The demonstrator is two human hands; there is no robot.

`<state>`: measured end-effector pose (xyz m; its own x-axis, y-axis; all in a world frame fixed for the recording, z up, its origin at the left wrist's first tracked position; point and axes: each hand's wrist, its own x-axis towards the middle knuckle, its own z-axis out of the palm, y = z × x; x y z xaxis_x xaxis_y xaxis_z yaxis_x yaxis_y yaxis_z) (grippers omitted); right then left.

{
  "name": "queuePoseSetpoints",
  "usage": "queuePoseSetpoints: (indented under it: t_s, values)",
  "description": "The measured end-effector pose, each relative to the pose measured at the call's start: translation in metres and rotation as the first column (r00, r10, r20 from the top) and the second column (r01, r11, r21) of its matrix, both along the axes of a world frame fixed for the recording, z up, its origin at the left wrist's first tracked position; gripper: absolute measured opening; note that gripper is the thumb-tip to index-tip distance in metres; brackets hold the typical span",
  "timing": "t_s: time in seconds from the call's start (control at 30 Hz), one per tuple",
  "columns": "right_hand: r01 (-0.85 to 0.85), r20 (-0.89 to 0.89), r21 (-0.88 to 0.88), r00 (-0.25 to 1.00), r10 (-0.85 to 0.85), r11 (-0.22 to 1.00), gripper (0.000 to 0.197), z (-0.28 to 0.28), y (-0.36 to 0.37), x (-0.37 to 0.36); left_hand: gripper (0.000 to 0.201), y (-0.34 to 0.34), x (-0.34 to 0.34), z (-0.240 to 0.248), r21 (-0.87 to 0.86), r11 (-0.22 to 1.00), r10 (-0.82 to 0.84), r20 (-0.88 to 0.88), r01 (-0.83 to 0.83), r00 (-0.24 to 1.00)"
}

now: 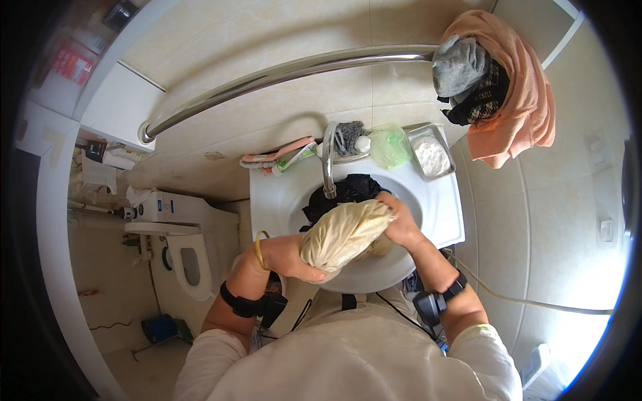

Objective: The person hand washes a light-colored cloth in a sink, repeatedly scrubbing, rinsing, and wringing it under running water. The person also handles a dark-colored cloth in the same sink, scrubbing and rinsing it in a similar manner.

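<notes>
My left hand [289, 257] and my right hand [402, 222] grip a wet, bunched cream-coloured cloth [346, 234] from its two ends. The cloth is held above the white washbasin [438, 224], and its folds run lengthwise between my hands. Fingers of both hands are closed round it, partly hidden by the fabric. Black cloth [353, 188] lies in the basin behind it, under the curved chrome tap [328, 160]. Below the cream cloth, close to my right hand, a little more pale material shows in the basin, but I cannot tell what it is.
Along the basin's back ledge lie a pink-backed brush [281, 152], a tube, a dark scourer [348, 138], a green plastic bag [389, 147] and a metal tray of white powder [431, 158]. Clothes [511, 100] hang from the chrome rail [287, 75]. A toilet [192, 267] stands left.
</notes>
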<state>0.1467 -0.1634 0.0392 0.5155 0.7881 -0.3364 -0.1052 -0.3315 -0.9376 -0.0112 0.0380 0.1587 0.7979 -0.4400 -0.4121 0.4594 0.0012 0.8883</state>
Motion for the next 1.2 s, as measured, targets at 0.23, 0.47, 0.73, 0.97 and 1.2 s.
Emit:
queuePoseSetpoints:
  t_s: [0.23,0.47,0.73,0.97,1.2]
  values:
    - [0.099,0.243,-0.126,0.968,-0.066,0.987,0.049,-0.032,-0.043,0.016,0.076,-0.003,0.011,-0.103,0.466,0.844,0.304,-0.007,-0.266,0.952]
    - [0.301,0.513,-0.677,0.847,0.137,0.672,0.061,-0.107,-0.003,-0.03,0.072,-0.072,0.023,-0.185,0.941,0.289,-0.195,0.235,-0.173,0.952]
    - [0.35,0.258,-0.48,0.933,-0.252,0.805,0.038,-0.088,0.024,0.012,0.039,-0.034,0.042,-0.222,0.398,0.73,0.661,-0.205,-0.556,0.722]
    - [0.056,0.625,-0.003,0.78,-0.041,0.998,0.032,-0.013,0.033,-0.091,0.044,-0.039,0.021,-0.211,-0.591,0.119,0.276,-0.752,-0.798,0.599]
    - [0.337,0.274,-0.321,0.928,-0.254,0.885,0.031,-0.097,0.053,-0.035,0.025,-0.067,0.02,-0.235,-0.047,0.38,0.805,-0.474,-0.924,0.356]
